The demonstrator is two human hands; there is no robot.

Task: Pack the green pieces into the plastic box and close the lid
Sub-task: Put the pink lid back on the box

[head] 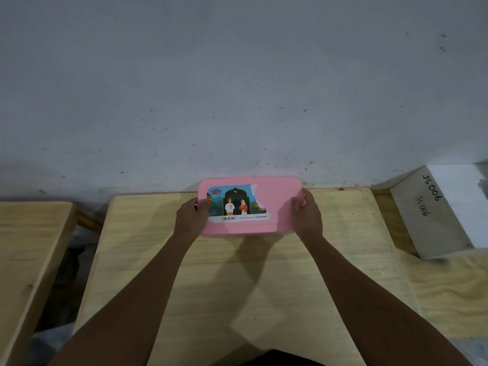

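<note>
Two bare forearms reach forward over the wooden table [237,286]. The left hand [191,216] and right hand [306,216] grip the ends of the pink plastic box [274,207], its lid seated. No green pieces show, so packing seems finished. A gray block [427,220] lies well aside, right.

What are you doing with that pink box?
A person is holding a pink plastic box at its two short ends, the left hand on one end and the right hand on the other. The lid is on, with a torn picture sticker on top. The box is at the far edge of a wooden table. No green pieces show.
</note>
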